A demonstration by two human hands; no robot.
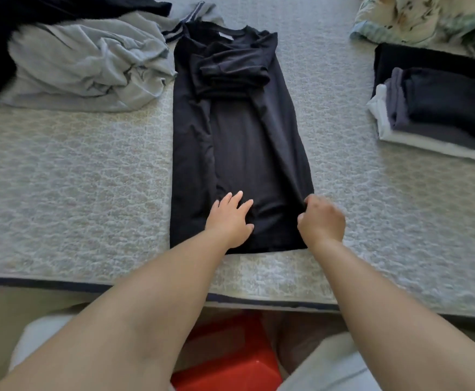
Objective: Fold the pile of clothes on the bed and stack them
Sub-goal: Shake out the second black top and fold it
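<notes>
At the far left of the bed lies the unfolded pile: a crumpled light grey garment with dark cloth behind it. The black T-shirt lies lengthwise in the middle of the bed, collar away from the person, both sides and sleeves already turned in to make a long narrow strip. The left hand rests flat on its near hem, fingers spread and straight, holding nothing. The right hand pinches the strip's near right corner, fingers curled round the cloth. The shirt looks thin, soft and limp; it should weigh little but sag and slide out of shape, so the two hem corners seem the best places to take hold for carrying the hem up toward the collar. At the right sits the folded stack: white below, grey between, dark pieces on top. A patterned pillow lies beyond it.
</notes>
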